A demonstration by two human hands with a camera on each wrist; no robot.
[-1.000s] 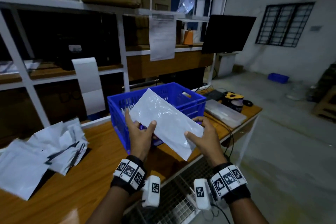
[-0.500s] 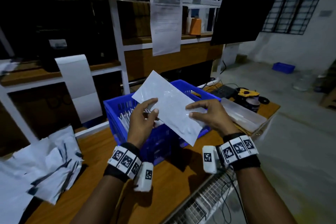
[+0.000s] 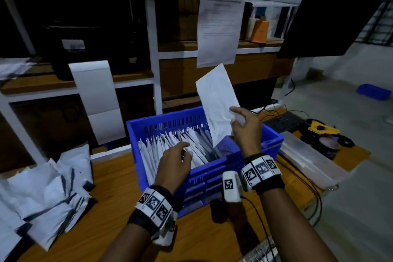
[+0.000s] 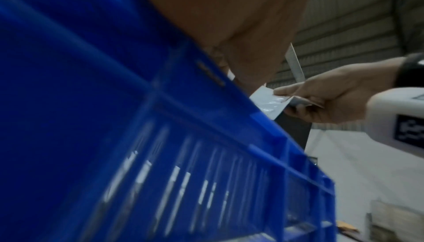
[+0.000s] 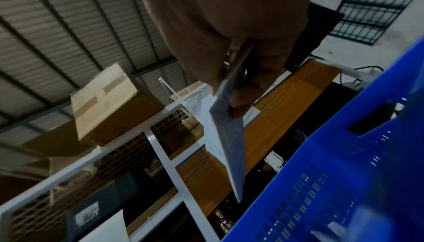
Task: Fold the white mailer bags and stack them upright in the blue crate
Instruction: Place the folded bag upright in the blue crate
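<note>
I see a glossy blue plastic crate (image 3: 214, 173) with slotted walls, sitting on a wood-grain table (image 3: 110, 208). The bag (image 3: 217, 100) I hold looks like smooth white plastic film with a faint sheen. The shelf frame (image 3: 154, 49) is white painted metal.

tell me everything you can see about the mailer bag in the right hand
The folded mailer bag is a white, slightly glossy plastic rectangle, flat and thin edge-on in the right wrist view. It stands nearly upright, tilted a little left, its lower end dipping into the right part of the blue crate beside the row of bags already standing there. The right hand pinches its right edge between thumb and fingers; the left hand does not touch it.
</note>
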